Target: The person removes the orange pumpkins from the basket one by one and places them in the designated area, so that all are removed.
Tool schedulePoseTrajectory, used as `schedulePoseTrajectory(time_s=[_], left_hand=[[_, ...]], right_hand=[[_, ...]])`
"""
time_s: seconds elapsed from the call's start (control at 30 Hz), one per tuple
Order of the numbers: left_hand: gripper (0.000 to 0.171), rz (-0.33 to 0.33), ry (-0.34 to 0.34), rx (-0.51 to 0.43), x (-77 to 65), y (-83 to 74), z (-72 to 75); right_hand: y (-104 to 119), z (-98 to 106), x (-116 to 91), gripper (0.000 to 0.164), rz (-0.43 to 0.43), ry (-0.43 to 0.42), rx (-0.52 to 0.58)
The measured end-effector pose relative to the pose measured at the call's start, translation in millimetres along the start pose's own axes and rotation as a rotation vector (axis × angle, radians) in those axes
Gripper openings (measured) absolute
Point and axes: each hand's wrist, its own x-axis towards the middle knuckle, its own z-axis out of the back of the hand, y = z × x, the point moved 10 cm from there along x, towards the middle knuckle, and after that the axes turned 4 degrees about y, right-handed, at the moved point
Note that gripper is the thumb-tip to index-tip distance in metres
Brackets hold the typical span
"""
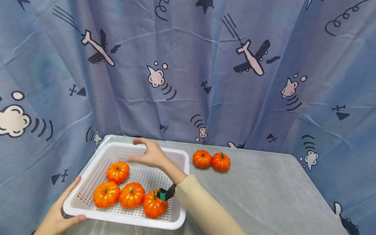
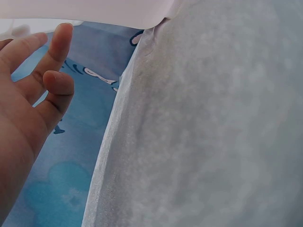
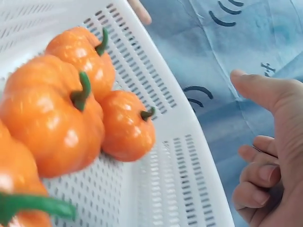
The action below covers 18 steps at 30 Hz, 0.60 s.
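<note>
Seen from the head, a white basket (image 1: 147,178) stands on the grey surface (image 1: 264,182). Four orange pumpkins are in it: one near the basket's left wall (image 1: 117,172), and three along its front wall, at the left (image 1: 106,195), in the middle (image 1: 132,195) and at the right (image 1: 155,206). Two loose pumpkins, a left one (image 1: 202,159) and a right one (image 1: 221,162), sit touching each other just right of the basket's back corner. The left hand (image 1: 54,216) spans the basket's front left corner, thumb against the front rim and straight fingers along the left side. The right hand (image 1: 151,155) is above the back part of the basket, thumb and forefinger spread apart with nothing between them. A dark strap (image 1: 170,192) at that wrist partly hides the front right pumpkin; the arm wears a cream sleeve (image 1: 208,205). Behind the basket hangs a blue curtain (image 1: 188,91).

From the left wrist, spread, slightly bent fingers show below the basket's pale edge, clasping nothing.

From the right wrist, pumpkins with green stems crowd one side of the basket. The hand is beyond the rim, one digit extended and the others loosely bent, holding nothing.
</note>
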Motion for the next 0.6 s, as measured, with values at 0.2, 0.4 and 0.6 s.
schedulePoseTrajectory(time_s=[0.2, 0.4, 0.6], left_hand=[[0.119, 0.006, 0.004, -0.011, -0.2, -0.2, 0.2], [0.120, 0.003, 0.000, -0.016, 0.5, -0.2, -0.4], [0.119, 0.029, 0.013, -0.009, 0.6, 2.2, -0.9]], right_hand=[[5.3, -14.9, 4.2, 0.069, -0.049, -0.029, 0.092], [3.7, -32.4, 8.3, 0.069, -0.060, -0.002, 0.121], [1.4, -50.2, 8.5, 0.071, -0.034, 0.089, -0.002]])
